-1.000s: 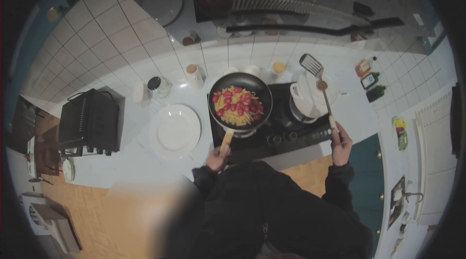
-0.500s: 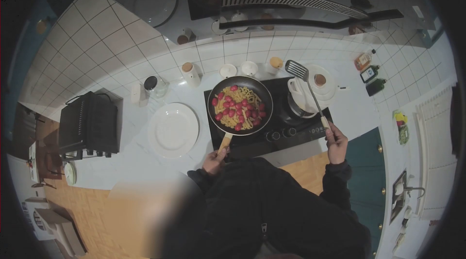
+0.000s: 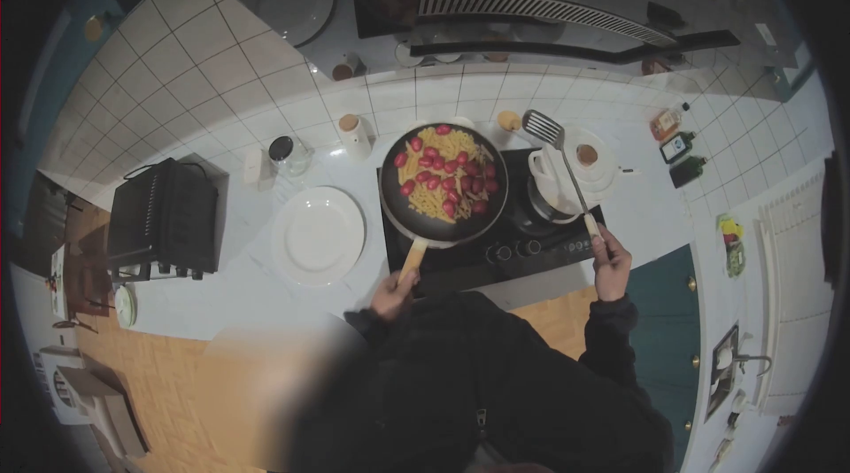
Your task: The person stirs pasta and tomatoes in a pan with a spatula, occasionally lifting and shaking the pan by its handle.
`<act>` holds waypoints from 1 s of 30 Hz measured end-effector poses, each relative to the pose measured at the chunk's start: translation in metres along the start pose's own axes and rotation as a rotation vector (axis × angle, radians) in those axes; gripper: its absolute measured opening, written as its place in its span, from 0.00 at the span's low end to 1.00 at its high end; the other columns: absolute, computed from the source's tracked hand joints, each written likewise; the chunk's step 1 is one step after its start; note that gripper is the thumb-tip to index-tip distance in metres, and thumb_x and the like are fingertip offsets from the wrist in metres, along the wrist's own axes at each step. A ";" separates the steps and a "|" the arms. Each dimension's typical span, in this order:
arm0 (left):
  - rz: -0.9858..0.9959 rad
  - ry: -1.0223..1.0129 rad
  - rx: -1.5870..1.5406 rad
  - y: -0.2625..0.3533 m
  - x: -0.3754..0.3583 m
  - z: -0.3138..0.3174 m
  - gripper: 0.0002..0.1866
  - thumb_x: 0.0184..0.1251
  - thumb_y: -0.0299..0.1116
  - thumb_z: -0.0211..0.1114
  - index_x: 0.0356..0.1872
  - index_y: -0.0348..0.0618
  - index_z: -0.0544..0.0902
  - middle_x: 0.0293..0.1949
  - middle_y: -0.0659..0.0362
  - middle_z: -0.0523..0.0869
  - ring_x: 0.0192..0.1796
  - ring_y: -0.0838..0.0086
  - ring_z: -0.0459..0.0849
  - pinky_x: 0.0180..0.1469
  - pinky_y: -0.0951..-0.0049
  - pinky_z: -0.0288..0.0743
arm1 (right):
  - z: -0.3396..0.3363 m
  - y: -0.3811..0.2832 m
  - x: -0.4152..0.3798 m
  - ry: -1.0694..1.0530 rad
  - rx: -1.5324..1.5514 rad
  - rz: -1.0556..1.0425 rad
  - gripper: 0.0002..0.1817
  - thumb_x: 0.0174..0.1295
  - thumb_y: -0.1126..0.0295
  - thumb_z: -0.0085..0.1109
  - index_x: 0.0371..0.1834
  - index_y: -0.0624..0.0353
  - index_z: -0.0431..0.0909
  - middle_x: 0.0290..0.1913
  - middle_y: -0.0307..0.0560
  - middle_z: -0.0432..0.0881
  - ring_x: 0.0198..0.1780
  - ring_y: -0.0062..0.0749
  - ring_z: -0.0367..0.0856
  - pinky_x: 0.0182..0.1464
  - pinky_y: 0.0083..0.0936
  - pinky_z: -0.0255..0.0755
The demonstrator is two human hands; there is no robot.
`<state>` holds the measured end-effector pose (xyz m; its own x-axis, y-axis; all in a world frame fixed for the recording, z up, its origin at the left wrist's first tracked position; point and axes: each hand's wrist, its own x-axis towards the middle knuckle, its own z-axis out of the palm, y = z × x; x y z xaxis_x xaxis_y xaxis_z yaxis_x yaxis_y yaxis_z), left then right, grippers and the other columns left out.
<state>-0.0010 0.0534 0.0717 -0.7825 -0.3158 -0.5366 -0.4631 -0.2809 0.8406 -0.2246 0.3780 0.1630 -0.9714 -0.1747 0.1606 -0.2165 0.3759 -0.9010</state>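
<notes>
My left hand [image 3: 391, 296] is closed around the wooden-coloured handle of a frying pan [image 3: 436, 230]. Short yellow pasta [image 3: 431, 202] and small red tomatoes [image 3: 447, 166] lie in the pan, bunched toward its far side. The pan tips away from me, and its pale outer wall shows near the handle. In my right hand [image 3: 611, 267] is a slotted spatula [image 3: 543, 127], gripped by its light handle end, with its dark head raised up and to the left, apart from the pan. Beneath the spatula, a white pot [image 3: 551, 185] stands on the black cooktop [image 3: 549, 252].
A white plate [image 3: 319, 236] lies left of the cooktop. Farther left stands a black toaster oven [image 3: 164, 218]. A glass jar [image 3: 290, 154] and a white canister [image 3: 355, 136] stand along the tiled wall. Several bottles [image 3: 675, 147] are at the back right, and a range hood [image 3: 549, 8] hangs above.
The pan has risen toward me and tipped away, its pasta and tomatoes sliding to the far side. It now covers the small white containers behind it. My right hand has barely moved.
</notes>
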 end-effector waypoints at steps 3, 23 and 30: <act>-0.055 0.026 0.080 -0.002 -0.009 -0.006 0.28 0.67 0.63 0.55 0.48 0.48 0.81 0.31 0.65 0.78 0.33 0.79 0.73 0.41 0.76 0.66 | -0.003 0.021 0.002 0.157 0.042 -0.057 0.21 0.68 0.57 0.61 0.57 0.59 0.82 0.33 0.38 0.78 0.35 0.24 0.67 0.37 0.25 0.63; -0.192 0.040 0.159 0.003 -0.014 -0.019 0.28 0.62 0.67 0.57 0.34 0.50 0.80 0.26 0.63 0.79 0.30 0.76 0.74 0.36 0.73 0.66 | 0.003 0.030 -0.008 0.081 0.001 -0.008 0.22 0.68 0.57 0.60 0.59 0.60 0.80 0.30 0.36 0.75 0.35 0.24 0.67 0.42 0.26 0.64; -0.111 0.012 -0.010 0.004 0.000 -0.010 0.20 0.70 0.57 0.56 0.35 0.51 0.79 0.14 0.68 0.69 0.13 0.85 0.63 0.16 0.81 0.51 | 0.012 -0.005 -0.007 -0.042 0.084 0.100 0.23 0.68 0.58 0.60 0.60 0.61 0.79 0.58 0.52 0.81 0.60 0.37 0.77 0.62 0.32 0.71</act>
<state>0.0010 0.0432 0.0739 -0.7213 -0.2930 -0.6276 -0.5428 -0.3237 0.7750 -0.2153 0.3667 0.1612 -0.9825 -0.1786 0.0533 -0.1086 0.3163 -0.9424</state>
